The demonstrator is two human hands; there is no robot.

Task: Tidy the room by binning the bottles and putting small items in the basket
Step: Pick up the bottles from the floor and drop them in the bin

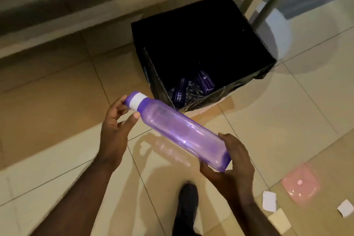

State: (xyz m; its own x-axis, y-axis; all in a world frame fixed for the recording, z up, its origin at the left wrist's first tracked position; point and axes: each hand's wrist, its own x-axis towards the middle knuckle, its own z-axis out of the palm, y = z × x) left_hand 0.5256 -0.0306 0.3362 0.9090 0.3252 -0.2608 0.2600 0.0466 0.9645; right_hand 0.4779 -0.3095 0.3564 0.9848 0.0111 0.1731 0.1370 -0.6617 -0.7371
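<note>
— What's in the hands?

— A translucent purple bottle (183, 130), held level across the middle of the frame. The left hand (115, 130) pinches its capped neck between fingers and thumb; the right hand (231, 166) wraps round the base, its grip closed on it.

— And the bin?

— The black-lined bin (201, 44) stands on the tiled floor (57, 101) just above the bottle, centre-right. Two more purple bottles (206, 82) lie at its bottom.

— Anything else?

— A pink lid (299, 184) and white paper scraps (269, 201) lower right, a dark shoe (186, 207) at the bottom centre.
</note>
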